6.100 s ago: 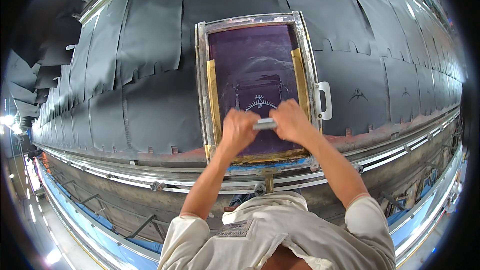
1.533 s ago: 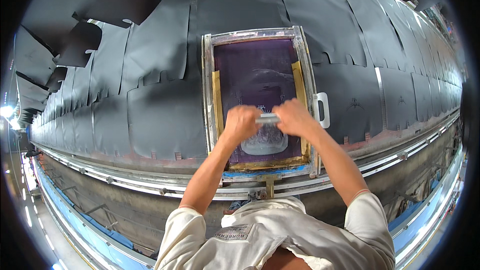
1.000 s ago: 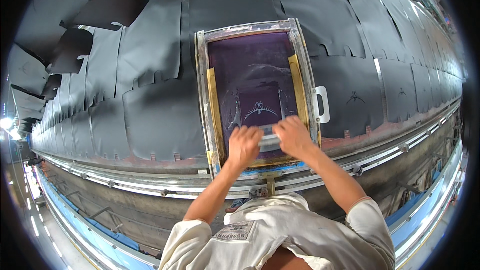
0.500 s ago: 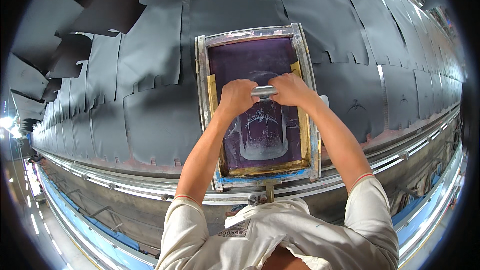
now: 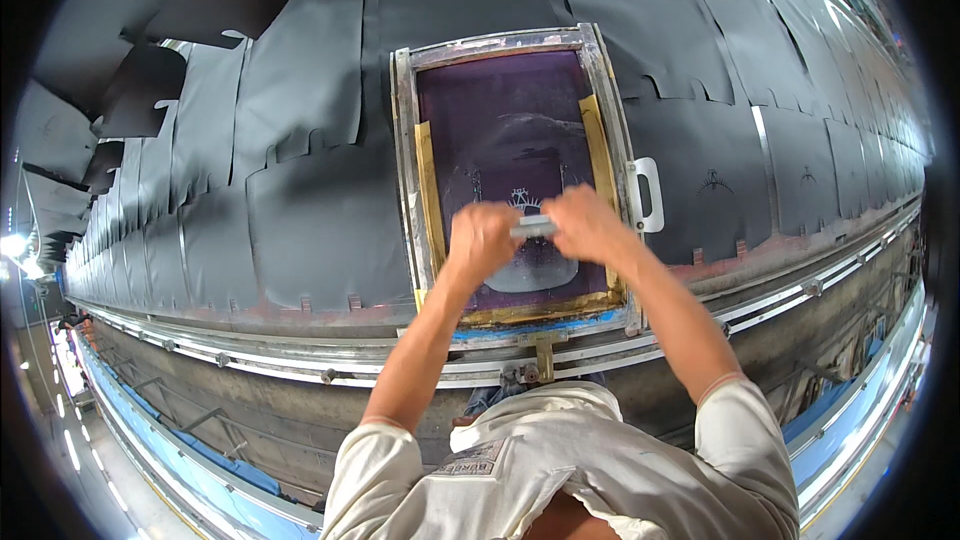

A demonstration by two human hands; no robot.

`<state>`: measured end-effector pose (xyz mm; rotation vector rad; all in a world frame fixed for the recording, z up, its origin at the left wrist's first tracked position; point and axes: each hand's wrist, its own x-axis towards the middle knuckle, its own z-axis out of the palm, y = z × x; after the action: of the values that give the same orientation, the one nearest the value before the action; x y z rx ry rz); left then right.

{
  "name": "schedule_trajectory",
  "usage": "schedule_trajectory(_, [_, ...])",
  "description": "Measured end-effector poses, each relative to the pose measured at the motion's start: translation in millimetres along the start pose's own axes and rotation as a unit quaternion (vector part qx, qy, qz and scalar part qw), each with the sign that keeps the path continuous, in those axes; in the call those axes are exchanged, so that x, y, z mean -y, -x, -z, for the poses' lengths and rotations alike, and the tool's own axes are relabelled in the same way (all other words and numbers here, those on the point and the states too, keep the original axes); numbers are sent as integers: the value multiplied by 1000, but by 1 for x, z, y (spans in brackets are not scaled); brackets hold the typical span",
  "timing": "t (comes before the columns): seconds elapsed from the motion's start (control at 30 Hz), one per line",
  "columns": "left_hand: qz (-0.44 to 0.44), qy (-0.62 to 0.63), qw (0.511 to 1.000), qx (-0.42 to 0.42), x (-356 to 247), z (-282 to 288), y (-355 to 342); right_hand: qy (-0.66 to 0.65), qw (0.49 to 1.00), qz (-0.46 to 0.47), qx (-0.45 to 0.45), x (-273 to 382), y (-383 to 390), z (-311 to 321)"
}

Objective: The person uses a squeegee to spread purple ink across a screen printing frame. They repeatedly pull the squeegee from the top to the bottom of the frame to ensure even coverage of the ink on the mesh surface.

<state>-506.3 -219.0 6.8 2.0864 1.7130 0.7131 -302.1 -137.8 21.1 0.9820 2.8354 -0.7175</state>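
Note:
Both my hands grip a squeegee [image 5: 534, 227] with a silver-grey bar handle across a purple printing screen [image 5: 500, 105]. My left hand [image 5: 482, 240] is closed round its left end, my right hand [image 5: 582, 224] round its right end; both are slightly blurred. A metal frame [image 5: 405, 105] with yellow tape strips along its inner sides surrounds the mesh. Just beyond the handle a pale curved motif [image 5: 521, 200] shows in the mesh, partly covered by the hands. The squeegee's lower edge is hidden. On the frame's right side sits a white handle [image 5: 649, 195].
Dark sheets [image 5: 310, 230] lie in rows along the long table to both sides; some on the right [image 5: 714, 185] bear a small dark motif. More dark pieces [image 5: 140, 90] hang at upper left. A metal rail [image 5: 270, 362] with small stops runs along the near edge.
Both hands have drawn the squeegee toward me over the mesh, uncovering its upper part. The white handle at the frame's right is now in plain sight. The view has shifted slightly.

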Motion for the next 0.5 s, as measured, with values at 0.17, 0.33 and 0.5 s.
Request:
schedule_trajectory(0.17, [-22,-18,999,37,-32,-1,60,-78,997,-18,-16,33,64,-24])
schedule_trajectory(0.33, [0,10,1000,12,-8,13,26,-94,918,-196,-330,-7,47,29])
schedule_trajectory(0.5, [-42,-41,998,-15,31,17,-53,-195,827,-388,-357,-101,43,-1])
